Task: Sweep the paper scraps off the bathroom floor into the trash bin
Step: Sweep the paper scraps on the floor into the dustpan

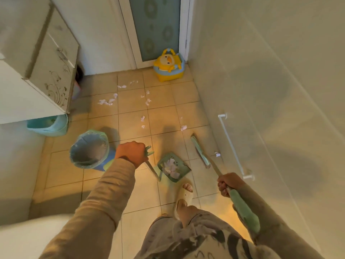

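Note:
My left hand [131, 153] grips the top of a green long-handled dustpan [172, 168], whose pan rests on the tiles and holds several white paper scraps. My right hand [228, 184] grips the handle of a green broom [200, 152]; its head lies on the floor to the right of the pan. A blue trash bin [89, 148] with a green liner stands just left of my left hand. More paper scraps [106, 101] lie scattered over the tan tiles farther away, and one scrap [217, 154] sits right of the broom head.
A yellow duck potty [169, 67] stands by the door at the back. A white cabinet [54, 71] fills the left side, with a teal basin [47, 125] under it. A wall with a white towel rail [233, 146] runs along the right. My slippered foot [183, 195] is behind the pan.

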Demonstrator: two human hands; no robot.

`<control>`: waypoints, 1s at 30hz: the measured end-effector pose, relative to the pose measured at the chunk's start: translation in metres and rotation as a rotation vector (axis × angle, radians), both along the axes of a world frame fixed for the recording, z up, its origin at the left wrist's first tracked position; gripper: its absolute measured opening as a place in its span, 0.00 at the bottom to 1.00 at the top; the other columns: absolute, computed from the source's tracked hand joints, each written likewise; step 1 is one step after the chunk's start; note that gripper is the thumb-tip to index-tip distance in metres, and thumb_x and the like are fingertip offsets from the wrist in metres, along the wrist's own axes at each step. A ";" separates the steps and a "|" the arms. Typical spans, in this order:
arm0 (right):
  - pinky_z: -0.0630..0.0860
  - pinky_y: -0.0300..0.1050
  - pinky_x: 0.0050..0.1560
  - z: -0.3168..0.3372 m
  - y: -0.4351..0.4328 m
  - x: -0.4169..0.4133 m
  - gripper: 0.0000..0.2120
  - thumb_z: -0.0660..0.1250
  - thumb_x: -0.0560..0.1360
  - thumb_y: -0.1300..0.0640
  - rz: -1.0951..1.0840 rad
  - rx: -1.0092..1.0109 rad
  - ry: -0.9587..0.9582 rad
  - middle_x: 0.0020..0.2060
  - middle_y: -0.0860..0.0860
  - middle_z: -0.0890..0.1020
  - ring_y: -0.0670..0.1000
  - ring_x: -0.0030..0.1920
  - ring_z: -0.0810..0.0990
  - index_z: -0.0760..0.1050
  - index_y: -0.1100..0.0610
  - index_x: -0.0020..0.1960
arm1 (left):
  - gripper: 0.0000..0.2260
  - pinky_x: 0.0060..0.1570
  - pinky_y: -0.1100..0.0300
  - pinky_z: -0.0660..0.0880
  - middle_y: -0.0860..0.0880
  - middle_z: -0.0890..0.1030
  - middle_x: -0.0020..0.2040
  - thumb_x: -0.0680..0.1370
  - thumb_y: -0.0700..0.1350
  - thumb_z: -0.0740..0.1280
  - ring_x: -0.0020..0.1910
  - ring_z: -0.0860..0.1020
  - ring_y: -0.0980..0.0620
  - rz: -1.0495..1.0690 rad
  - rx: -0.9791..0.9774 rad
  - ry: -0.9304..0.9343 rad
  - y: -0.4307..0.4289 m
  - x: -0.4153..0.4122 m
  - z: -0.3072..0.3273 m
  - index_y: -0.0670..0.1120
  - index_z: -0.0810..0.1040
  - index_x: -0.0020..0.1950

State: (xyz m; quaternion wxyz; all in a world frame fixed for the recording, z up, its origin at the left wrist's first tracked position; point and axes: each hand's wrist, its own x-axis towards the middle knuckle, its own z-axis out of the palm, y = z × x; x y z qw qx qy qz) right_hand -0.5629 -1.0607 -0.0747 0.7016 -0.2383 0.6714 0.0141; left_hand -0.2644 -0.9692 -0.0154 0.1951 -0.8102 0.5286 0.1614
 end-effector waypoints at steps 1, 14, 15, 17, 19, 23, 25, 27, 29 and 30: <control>0.61 0.28 0.17 0.000 -0.005 -0.001 0.17 0.51 0.78 0.69 -0.046 -0.005 0.002 0.12 0.50 0.64 0.44 0.10 0.62 0.60 0.58 0.32 | 0.17 0.55 0.52 0.76 0.45 0.81 0.55 0.76 0.57 0.64 0.54 0.79 0.44 -0.023 0.004 0.006 -0.013 0.000 0.000 0.48 0.77 0.58; 0.64 0.28 0.18 -0.019 -0.076 -0.008 0.13 0.54 0.77 0.71 -0.262 -0.092 0.202 0.15 0.53 0.65 0.46 0.08 0.62 0.62 0.63 0.34 | 0.13 0.50 0.57 0.74 0.48 0.82 0.52 0.77 0.55 0.63 0.52 0.80 0.47 -0.350 0.008 -0.070 -0.151 -0.013 -0.013 0.50 0.77 0.57; 0.64 0.29 0.18 -0.021 -0.080 -0.009 0.12 0.55 0.77 0.71 -0.247 -0.087 0.216 0.15 0.53 0.65 0.46 0.08 0.62 0.62 0.64 0.34 | 0.12 0.49 0.57 0.74 0.48 0.82 0.52 0.77 0.55 0.63 0.52 0.80 0.47 -0.359 0.013 -0.065 -0.158 -0.013 -0.013 0.50 0.77 0.56; 0.64 0.31 0.20 -0.025 -0.084 -0.007 0.12 0.56 0.76 0.71 -0.214 -0.065 0.251 0.19 0.54 0.67 0.48 0.11 0.64 0.63 0.64 0.35 | 0.11 0.48 0.58 0.73 0.48 0.82 0.51 0.77 0.54 0.64 0.51 0.81 0.47 -0.375 0.023 -0.061 -0.172 -0.010 -0.014 0.50 0.78 0.56; 0.64 0.36 0.27 -0.030 -0.084 -0.003 0.11 0.57 0.75 0.69 -0.144 -0.036 0.286 0.24 0.57 0.68 0.51 0.20 0.67 0.64 0.64 0.35 | 0.12 0.48 0.58 0.74 0.48 0.82 0.51 0.77 0.54 0.64 0.51 0.81 0.47 -0.400 0.028 -0.060 -0.183 -0.007 -0.016 0.50 0.78 0.56; 0.63 0.38 0.28 -0.027 -0.083 0.002 0.13 0.56 0.76 0.68 -0.052 0.039 0.279 0.21 0.57 0.68 0.51 0.24 0.66 0.66 0.63 0.32 | 0.13 0.47 0.58 0.74 0.48 0.82 0.51 0.77 0.55 0.64 0.51 0.81 0.47 -0.433 0.027 -0.044 -0.188 0.002 -0.022 0.49 0.77 0.56; 0.65 0.33 0.22 -0.017 -0.086 -0.007 0.14 0.55 0.77 0.68 -0.096 0.086 0.216 0.14 0.54 0.67 0.50 0.16 0.66 0.63 0.61 0.32 | 0.13 0.46 0.58 0.74 0.48 0.82 0.51 0.77 0.55 0.64 0.51 0.81 0.48 -0.447 0.022 -0.041 -0.188 0.004 -0.025 0.49 0.77 0.56; 0.63 0.29 0.18 -0.003 -0.087 -0.018 0.16 0.53 0.78 0.68 -0.182 0.153 0.127 0.12 0.52 0.65 0.47 0.11 0.64 0.61 0.59 0.32 | 0.12 0.44 0.59 0.72 0.48 0.81 0.51 0.78 0.53 0.64 0.51 0.80 0.48 -0.467 0.020 -0.045 -0.189 0.003 -0.029 0.49 0.77 0.56; 0.62 0.28 0.17 0.010 -0.080 -0.024 0.16 0.53 0.79 0.67 -0.183 0.185 0.083 0.13 0.51 0.66 0.45 0.11 0.64 0.61 0.59 0.33 | 0.11 0.42 0.59 0.70 0.48 0.81 0.51 0.78 0.53 0.64 0.51 0.80 0.48 -0.483 0.013 -0.044 -0.190 0.001 -0.032 0.49 0.77 0.56; 0.62 0.28 0.17 0.014 -0.074 -0.024 0.14 0.54 0.79 0.67 -0.169 0.182 0.083 0.14 0.51 0.67 0.45 0.11 0.64 0.63 0.60 0.34 | 0.11 0.41 0.60 0.69 0.48 0.81 0.51 0.78 0.52 0.63 0.51 0.80 0.48 -0.489 0.006 -0.044 -0.190 0.000 -0.032 0.48 0.77 0.56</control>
